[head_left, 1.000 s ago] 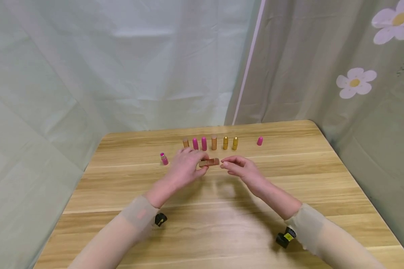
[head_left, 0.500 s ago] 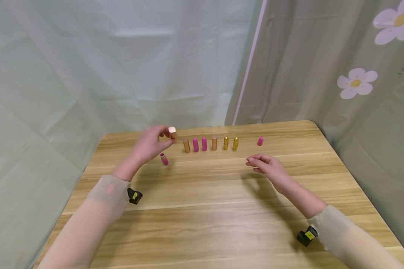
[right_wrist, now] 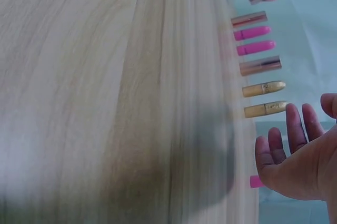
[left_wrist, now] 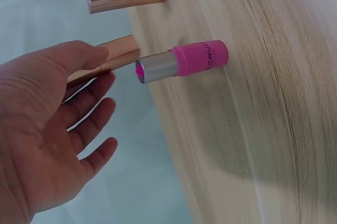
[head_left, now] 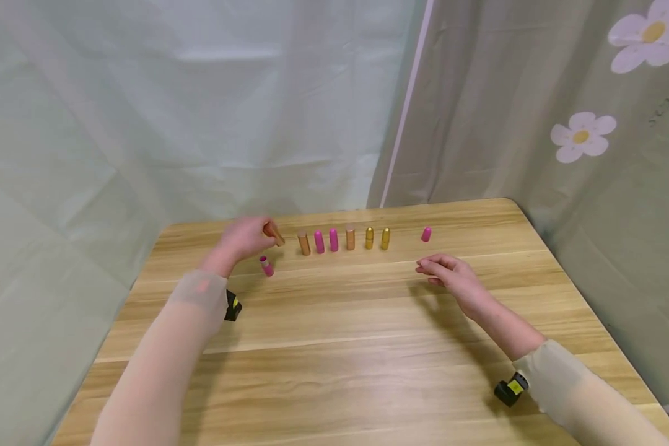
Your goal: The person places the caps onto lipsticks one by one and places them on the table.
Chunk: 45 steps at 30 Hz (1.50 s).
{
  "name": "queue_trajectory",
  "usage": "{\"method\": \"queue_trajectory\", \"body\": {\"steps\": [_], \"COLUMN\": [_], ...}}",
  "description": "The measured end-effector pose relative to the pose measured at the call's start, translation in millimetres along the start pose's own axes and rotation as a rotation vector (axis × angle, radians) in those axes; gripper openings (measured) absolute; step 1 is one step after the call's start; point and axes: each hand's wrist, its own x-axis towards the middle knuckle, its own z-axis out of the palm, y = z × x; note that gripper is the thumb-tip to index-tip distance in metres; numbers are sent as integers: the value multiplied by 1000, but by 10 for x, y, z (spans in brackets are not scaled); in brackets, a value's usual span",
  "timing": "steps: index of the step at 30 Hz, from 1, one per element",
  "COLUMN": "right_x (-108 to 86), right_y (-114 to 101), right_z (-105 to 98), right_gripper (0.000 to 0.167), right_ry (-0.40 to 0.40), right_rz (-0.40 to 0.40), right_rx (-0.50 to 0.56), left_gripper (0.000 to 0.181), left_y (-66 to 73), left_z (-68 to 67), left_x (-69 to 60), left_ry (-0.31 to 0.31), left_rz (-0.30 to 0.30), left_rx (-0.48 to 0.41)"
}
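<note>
My left hand [head_left: 244, 238] pinches a rose-gold lipstick [left_wrist: 122, 52] between thumb and fingers, beyond the left end of a row of lipsticks. In the head view this lipstick leans, its lower end at or just above the tabletop; I cannot tell which. Nearer to me stands an uncapped pink lipstick [left_wrist: 201, 58], its silver collar bare and pink tip showing. My right hand [head_left: 456, 280] hovers over the right part of the table, fingers loosely bent and holding nothing. Behind it a pink lipstick cap [head_left: 426, 234] stands alone.
Along the back of the wooden table [head_left: 334, 359] runs the row: a rose-gold lipstick [head_left: 304, 243], two pink ones [head_left: 326, 241], another rose-gold lipstick [head_left: 350, 237] and two gold ones [head_left: 377, 238]. A pale curtain [head_left: 228, 124] hangs close behind the table edge.
My left hand has carried the rose-gold lipstick from the middle to the row's left end and lowered it. The right hand has drawn away to the right.
</note>
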Motion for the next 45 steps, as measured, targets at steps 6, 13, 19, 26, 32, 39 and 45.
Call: {"method": "queue_trajectory", "body": {"steps": [6,13,19,26,32,39,45], "right_x": [-5,-4,-16,-11,-9,11,73], "right_y": [31,49,56,66,53,-23,-87], "right_z": [-26,-30,-25,-22,-47,-128,-267], "right_gripper": [50,49,47,46,48,46,47], "right_ry": [4,13,15,27,28,62,109], "right_rz": [7,16,25,32,11,-21,-51], "right_rx": [-5,9,2,27,-3,-45,-154], "left_gripper": [7,29,23,23,49,70,73], "left_y": [11,42,-7,-10,-83,-179,-76], "left_z": [63,122,186,206,143,-210,-494], "left_x": [120,245,329,338,258,15,-165], "left_ry": [-95,-155,-183,-211,-225,-147,35], "left_rz": [-21,-47,-39,-50,-44,-58,-28], "left_rx": [38,21,8,-61,-171,-193,-104]}}
